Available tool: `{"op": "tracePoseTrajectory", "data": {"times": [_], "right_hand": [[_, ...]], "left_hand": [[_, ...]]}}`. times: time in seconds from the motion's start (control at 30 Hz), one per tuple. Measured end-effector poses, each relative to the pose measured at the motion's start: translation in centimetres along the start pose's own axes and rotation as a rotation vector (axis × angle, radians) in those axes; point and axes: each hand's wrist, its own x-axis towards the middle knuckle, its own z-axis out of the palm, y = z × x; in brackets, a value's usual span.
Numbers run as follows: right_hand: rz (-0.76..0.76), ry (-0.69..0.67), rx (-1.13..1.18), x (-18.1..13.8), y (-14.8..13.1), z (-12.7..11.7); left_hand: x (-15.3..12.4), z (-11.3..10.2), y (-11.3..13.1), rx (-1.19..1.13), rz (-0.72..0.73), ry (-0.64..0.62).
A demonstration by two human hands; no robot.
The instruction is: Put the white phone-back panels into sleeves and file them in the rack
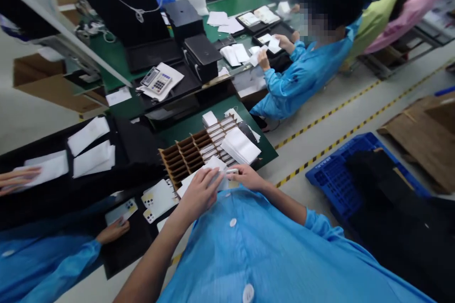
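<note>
Our left hand [199, 193] and right hand [249, 177] curl their fingers around a white packet [217, 166] held between them; we judge this to be sorting. Just beyond the fingertips sits the cardboard divider tray [185, 151], bearing a packet stack [241, 147]. Slotting would call for careful alignment.

The packet [216, 164] that I hold is white paper, smooth and matt. The tray [177, 157] is brown cardboard, dull and a little rough. The mat [194, 125] under it is green and matt; of which material, I cannot tell. My coat [249, 255] is thin blue cloth with a slight shine, and its buttons [232, 222] are white glossy plastic. The crate [330, 175] is blue ribbed plastic.
</note>
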Motion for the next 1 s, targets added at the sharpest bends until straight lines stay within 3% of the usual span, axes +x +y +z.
{"op": "tracePoseTrajectory", "data": {"times": [0.17, 0.27, 0.37, 0.53, 0.7, 0.83, 1.0], "right_hand": [[0.020, 0.720, 0.339, -4.1, 2.2, -8.6], [0.003, 0.935, 0.454, -6.6, 3.6, -12.0], [-0.003, 1.002, 0.506, -8.1, 4.6, -13.4], [0.000, 1.010, 0.539, -8.4, 5.9, -13.2], [0.000, 0.973, 0.442, -8.8, 6.6, -12.6], [-0.031, 0.948, 0.357, -9.0, 6.7, -11.8], [-0.050, 1.015, 0.296, -8.9, 6.6, -10.9]], "left_hand": [[10.9, 3.5, 1.4, -0.064, -0.016, 0.198], [16.6, 6.5, 2.0, -0.076, -0.023, 0.081], [20.1, 8.8, 2.7, 0.013, -0.057, -0.118], [21.8, 9.5, 4.0, 0.208, -0.069, -0.301], [22.3, 8.8, 4.6, 0.275, -0.093, -0.359], [22.3, 8.5, 4.2, 0.262, -0.110, -0.338], [21.9, 9.1, 4.6, 0.299, -0.078, -0.351]]}}
